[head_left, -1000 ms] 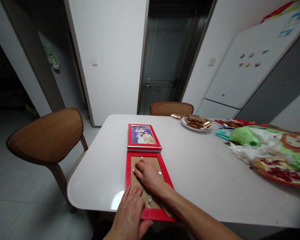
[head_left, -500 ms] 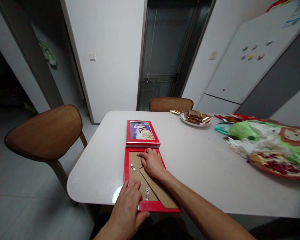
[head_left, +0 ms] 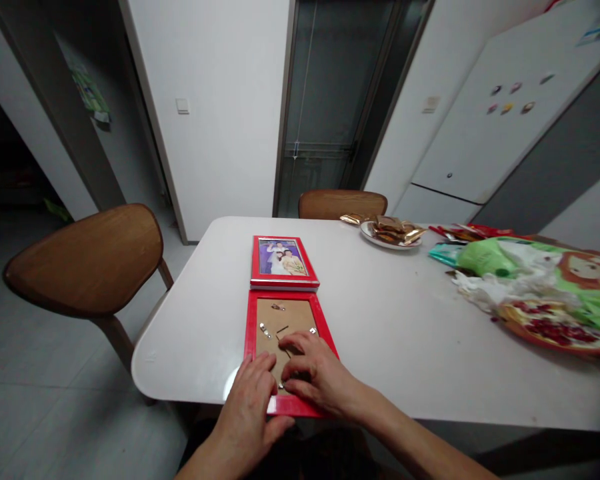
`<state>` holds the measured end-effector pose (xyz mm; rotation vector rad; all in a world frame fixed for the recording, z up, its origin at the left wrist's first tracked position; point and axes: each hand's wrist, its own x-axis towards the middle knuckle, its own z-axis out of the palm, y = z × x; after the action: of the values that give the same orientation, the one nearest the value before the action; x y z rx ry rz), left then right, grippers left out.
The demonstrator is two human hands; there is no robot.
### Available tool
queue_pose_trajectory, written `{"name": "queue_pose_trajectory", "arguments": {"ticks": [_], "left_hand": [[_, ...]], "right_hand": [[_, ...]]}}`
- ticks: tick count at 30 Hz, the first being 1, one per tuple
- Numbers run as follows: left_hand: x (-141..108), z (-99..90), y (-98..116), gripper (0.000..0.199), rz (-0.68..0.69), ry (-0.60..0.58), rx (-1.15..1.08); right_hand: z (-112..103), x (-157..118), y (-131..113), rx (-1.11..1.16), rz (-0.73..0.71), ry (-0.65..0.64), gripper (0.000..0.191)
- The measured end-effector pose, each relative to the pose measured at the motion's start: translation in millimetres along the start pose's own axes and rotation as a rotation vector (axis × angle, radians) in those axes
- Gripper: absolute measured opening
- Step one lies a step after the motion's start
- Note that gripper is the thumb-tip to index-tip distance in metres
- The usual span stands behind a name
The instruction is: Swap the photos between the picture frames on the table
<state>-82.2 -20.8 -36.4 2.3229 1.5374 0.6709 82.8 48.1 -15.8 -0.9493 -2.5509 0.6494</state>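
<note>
"What has just changed?"

"The far clip point(head_left: 278, 307) has been left uncovered, and the right hand point(head_left: 321, 372) has been brought to the near clip point(head_left: 281, 385), fingers curled; whether it is pinched cannot be told."

"And the red frame point(head_left: 300, 315)?"

"It is laid back-up at the table's point(head_left: 390, 320) near edge, its left corner gripped by the left hand point(head_left: 250, 399). Work seems to have been shifted from one clip to another."

Dim light leaves the far left dark, glare whitens a patch of the table point(head_left: 395, 320), and margins look stretched.
</note>
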Motion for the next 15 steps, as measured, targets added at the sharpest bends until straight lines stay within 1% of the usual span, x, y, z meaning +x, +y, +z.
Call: {"name": "queue_pose_trajectory", "arguments": {"ticks": [1, 3, 6, 8, 11, 13, 15], "left_hand": [[0, -0.5, 0, 0.025, -0.001, -0.005, 0.000], [0, -1.0, 0, 0.027, 0.000, -0.011, 0.000], [0, 0.0, -2, 0.029, 0.001, -0.002, -0.006], [-1, 2.0, -4, 0.034, 0.007, 0.013, -0.019], [-3, 4.8, -7, 0.045, 0.005, 0.042, -0.055], [-3, 4.4, -7, 0.054, -0.011, 0.058, -0.116], [-2, 0.9, -6, 0.059, -0.051, 0.087, -0.231]], "right_hand": [[1, 1, 0, -0.002, 0.002, 0.015, 0.010], [3, 3, 0, -0.010, 0.046, 0.070, 0.019], [4, 5, 1, -0.075, 0.193, 0.187, 0.037], [6, 7, 2, -0.119, 0.252, 0.210, 0.037], [8, 12, 5, -0.106, 0.271, 0.224, 0.033], [7, 14, 7, -0.077, 0.284, 0.257, 0.036], [3, 16, 6, -0.064, 0.292, 0.284, 0.038]]}}
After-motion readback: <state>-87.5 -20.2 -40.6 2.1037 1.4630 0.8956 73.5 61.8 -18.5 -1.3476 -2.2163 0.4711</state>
